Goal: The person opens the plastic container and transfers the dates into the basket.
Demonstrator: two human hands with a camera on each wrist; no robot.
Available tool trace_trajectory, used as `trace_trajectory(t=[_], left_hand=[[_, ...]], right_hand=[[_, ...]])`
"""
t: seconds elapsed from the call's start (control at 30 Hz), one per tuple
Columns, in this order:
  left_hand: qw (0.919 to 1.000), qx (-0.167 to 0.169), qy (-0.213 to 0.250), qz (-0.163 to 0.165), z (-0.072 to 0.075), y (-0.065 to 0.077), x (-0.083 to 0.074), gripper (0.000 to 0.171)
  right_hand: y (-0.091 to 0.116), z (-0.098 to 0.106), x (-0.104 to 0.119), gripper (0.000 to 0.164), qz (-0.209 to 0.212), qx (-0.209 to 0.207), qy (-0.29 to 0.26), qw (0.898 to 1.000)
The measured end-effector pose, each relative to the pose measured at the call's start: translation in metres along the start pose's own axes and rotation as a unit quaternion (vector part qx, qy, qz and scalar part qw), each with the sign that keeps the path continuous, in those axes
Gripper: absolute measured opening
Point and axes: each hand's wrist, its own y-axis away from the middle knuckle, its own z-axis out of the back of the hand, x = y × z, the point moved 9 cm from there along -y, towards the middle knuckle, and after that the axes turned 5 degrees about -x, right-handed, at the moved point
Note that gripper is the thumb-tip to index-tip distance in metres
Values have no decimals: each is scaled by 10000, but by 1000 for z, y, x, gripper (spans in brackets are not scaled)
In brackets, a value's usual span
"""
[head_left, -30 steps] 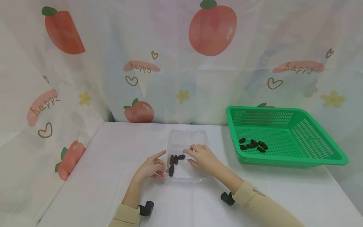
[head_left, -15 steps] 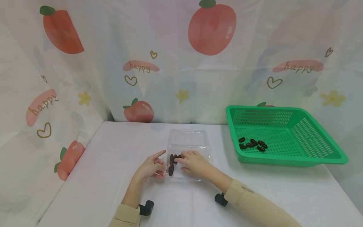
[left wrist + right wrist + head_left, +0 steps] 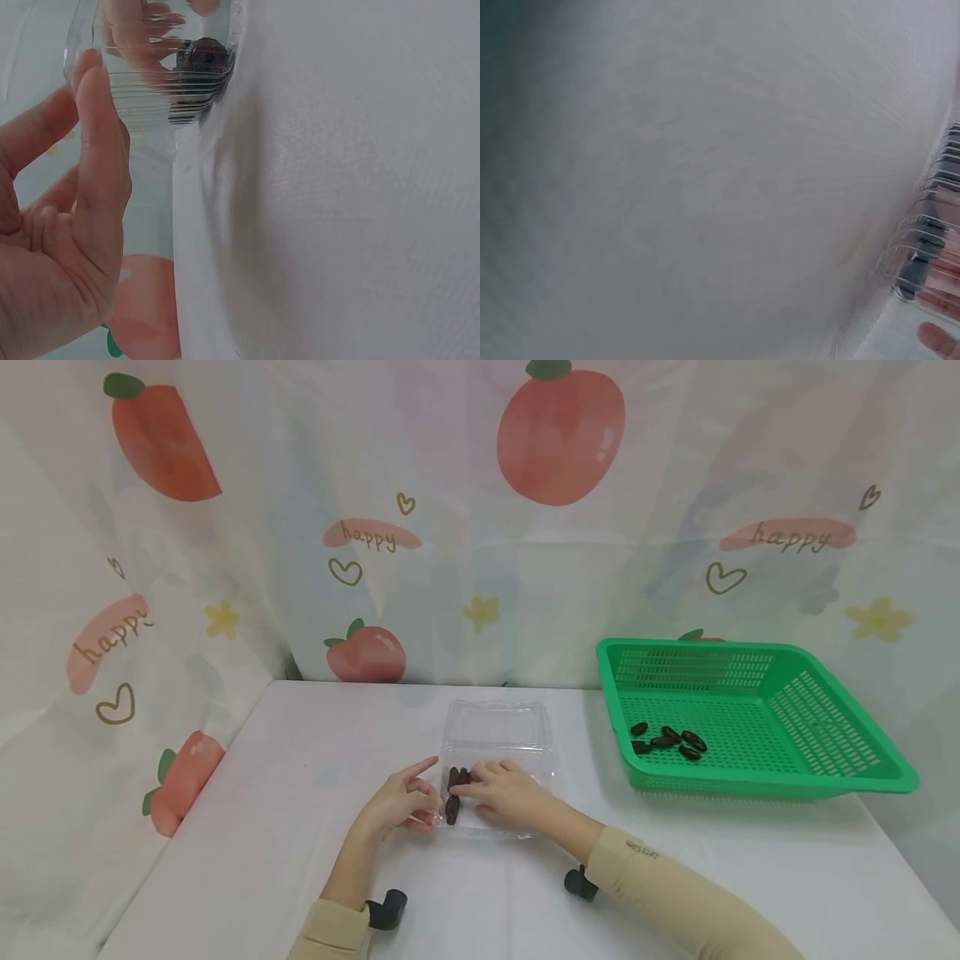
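Observation:
A clear plastic clamshell box (image 3: 498, 731) lies with its lid folded back on the table. Along its left side sit several dark brown dates (image 3: 452, 811), partly covered by fingers. My left hand (image 3: 405, 806) pinches the box's left edge, and the left wrist view shows its fingertips (image 3: 91, 79) meeting at the rim. My right hand (image 3: 513, 793) reaches into the box from the right, index finger stretched out straight over the dates. Through the ribbed wall in the right wrist view, fingers (image 3: 939, 337) show beside the dark dates (image 3: 915, 270).
A green slotted basket (image 3: 757, 781) stands on the right of the white table (image 3: 315, 860), holding several more dates (image 3: 664, 742) in its left corner. A printed cloth (image 3: 450, 568) hangs behind and at the left.
My right hand has moved left and down into the box, its fingers now over the dates. The loose date has shifted left toward the others. My left hand has stayed at the edge.

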Motion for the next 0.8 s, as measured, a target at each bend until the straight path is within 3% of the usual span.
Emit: trace_trajectory(t=[0.37, 0.8], left_hand=[[10000, 8, -11, -6, -1, -1, 1, 70], [10000, -13, -14, 9, 0, -2, 2, 68]], right_hand=[[-1, -6, 2, 41, 174, 94, 261, 9995], [0, -7, 2, 30, 90, 198, -44, 9998]])
